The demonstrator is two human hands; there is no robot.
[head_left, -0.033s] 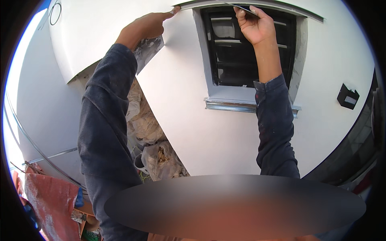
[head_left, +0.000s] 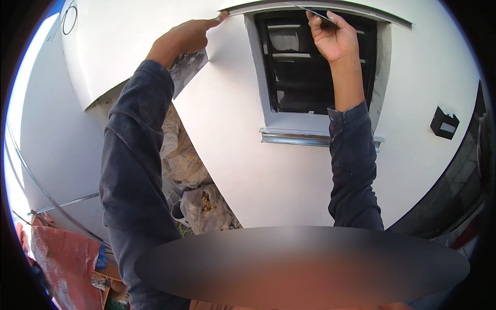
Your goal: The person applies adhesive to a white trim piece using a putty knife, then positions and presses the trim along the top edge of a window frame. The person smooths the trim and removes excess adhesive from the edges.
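A long grey strip [head_left: 392, 18] runs along the white wall above a dark-framed window [head_left: 294, 67]. At its left end is my left hand [head_left: 188, 37], the other fingers curled in and the thumb and forefinger closed on the strip's tip. My right hand [head_left: 337, 42] is raised in front of the window's upper part, palm toward me. Between its thumb and fingers is a thin flat blade [head_left: 313, 12], seen nearly edge-on and slanting up left to the strip. Any handle is hidden by the hand.
Below the window a shiny metal channel [head_left: 294, 137] crosses the wall. A black wall lamp [head_left: 444, 123] juts out at right. Plastic bags [head_left: 206, 206] fill the gap past the wall's slanted edge. A red sheet [head_left: 64, 258] lies lower left, near a curved cable [head_left: 46, 191].
My right hand and the blade have shifted slightly to the right along the strip. My left hand stays at the strip's left end. The whole view has moved a little.
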